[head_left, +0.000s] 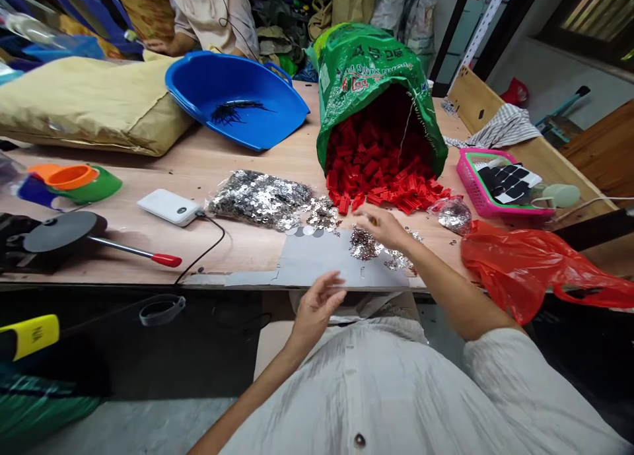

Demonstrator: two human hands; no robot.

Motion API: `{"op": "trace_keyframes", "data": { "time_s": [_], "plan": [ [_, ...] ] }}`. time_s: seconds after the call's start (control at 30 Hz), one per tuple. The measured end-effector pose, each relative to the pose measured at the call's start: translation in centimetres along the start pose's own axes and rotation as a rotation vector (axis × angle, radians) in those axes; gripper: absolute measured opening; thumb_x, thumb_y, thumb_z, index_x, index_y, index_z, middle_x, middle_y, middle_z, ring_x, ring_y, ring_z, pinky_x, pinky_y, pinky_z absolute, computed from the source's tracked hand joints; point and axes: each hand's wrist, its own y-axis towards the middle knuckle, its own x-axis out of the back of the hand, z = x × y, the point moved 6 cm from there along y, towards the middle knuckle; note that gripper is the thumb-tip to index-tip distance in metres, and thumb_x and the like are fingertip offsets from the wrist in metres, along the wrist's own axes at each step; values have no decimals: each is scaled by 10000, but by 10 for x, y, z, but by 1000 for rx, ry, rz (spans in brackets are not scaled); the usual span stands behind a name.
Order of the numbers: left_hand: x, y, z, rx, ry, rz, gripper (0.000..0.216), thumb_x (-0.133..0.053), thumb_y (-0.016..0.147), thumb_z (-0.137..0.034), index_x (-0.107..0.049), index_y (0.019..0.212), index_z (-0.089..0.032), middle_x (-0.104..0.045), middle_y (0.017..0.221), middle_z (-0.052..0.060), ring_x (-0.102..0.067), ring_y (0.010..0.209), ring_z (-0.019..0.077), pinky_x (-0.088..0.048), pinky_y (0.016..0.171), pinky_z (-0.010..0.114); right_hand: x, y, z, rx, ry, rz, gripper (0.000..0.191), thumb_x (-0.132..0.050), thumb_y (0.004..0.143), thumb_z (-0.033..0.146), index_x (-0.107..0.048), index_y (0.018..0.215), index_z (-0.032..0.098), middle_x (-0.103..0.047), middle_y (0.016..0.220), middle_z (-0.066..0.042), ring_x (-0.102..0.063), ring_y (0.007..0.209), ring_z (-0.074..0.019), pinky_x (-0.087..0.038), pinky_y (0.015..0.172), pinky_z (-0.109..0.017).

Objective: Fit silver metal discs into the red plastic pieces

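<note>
My right hand point(382, 227) reaches out over the table, fingers curled and pinched just in front of the spilled red plastic pieces point(384, 171); what it pinches is too small to make out. Beside it lies a small heap of silver metal bits point(364, 244) on a grey sheet point(317, 263). My left hand point(317, 306) hovers at the table's near edge, fingers loosely apart, holding nothing. A tipped green sack point(366, 65) pours out the red pieces. A clear bag of silver bits point(260, 197) lies to the left.
A blue tub point(238, 95) sits at the back, a pink basket point(488, 184) and a red plastic bag point(525, 263) to the right. A white power bank point(169, 206), a black press tool with red-tipped handle point(64, 234) and orange and green cups point(74, 181) are left. Another person sits behind.
</note>
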Motion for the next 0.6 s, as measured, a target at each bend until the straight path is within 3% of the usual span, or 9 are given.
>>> {"op": "trace_keyframes", "data": {
  "time_s": [0.1,0.17,0.27,0.33,0.37,0.47,0.53,0.6],
  "plan": [
    [1,10,-27,-270,90,-84,574,-773,627,26,-691,1117,-260,-576,1370,62,-531,1278,225,-511,925,207,-37,-52,35,108,337,206,309,-585,918,374,-659,1175,220,-628,1233,-70,-577,1112,-198,-453,955,-363],
    [-3,16,-32,-374,286,-39,459,-769,663,-26,-718,1052,-264,-587,1349,57,-454,1348,236,-460,1044,263,-55,-80,48,114,486,267,356,-580,914,431,-660,1183,212,-638,1191,-61,-584,1075,-190,-452,935,-340],
    [-10,18,-28,-498,526,45,295,-750,719,-116,-735,988,-235,-674,1184,74,-547,1250,259,-398,1126,397,-65,-102,42,48,547,319,419,-584,904,448,-634,1234,196,-662,1067,-44,-604,936,-170,-471,825,-296],
    [-11,15,-23,-539,565,80,264,-762,721,-179,-730,981,-217,-668,1187,81,-599,1182,272,-420,1100,443,-53,-104,18,-38,450,235,419,-589,900,425,-620,1247,192,-673,1009,-38,-604,832,-156,-466,742,-276],
    [-11,13,-21,-522,535,87,260,-769,721,-214,-724,977,-210,-659,1196,84,-621,1150,272,-448,1069,445,-40,-102,2,-80,355,129,383,-583,901,405,-634,1215,191,-676,1013,-41,-604,817,-157,-459,729,-276],
    [-6,12,-10,-323,321,106,306,-776,724,-277,-692,1008,-198,-691,1082,72,-689,1024,248,-526,958,409,7,-95,-43,-188,-64,-206,199,-545,910,299,-682,1012,196,-697,989,-49,-619,852,-184,-450,771,-300],
    [-4,11,-4,-200,198,105,396,-798,696,-272,-673,1064,-196,-726,972,55,-710,943,221,-549,900,371,25,-89,-61,-218,-345,-274,165,-537,898,225,-682,970,195,-696,1004,-64,-619,914,-207,-439,828,-321],
    [-2,10,-3,-158,145,72,462,-830,645,-252,-674,1075,-190,-745,931,49,-708,897,197,-557,856,332,30,-83,-70,-240,-520,-254,159,-537,895,206,-681,962,203,-691,1018,-66,-615,943,-213,-435,835,-317]
  ]
}}
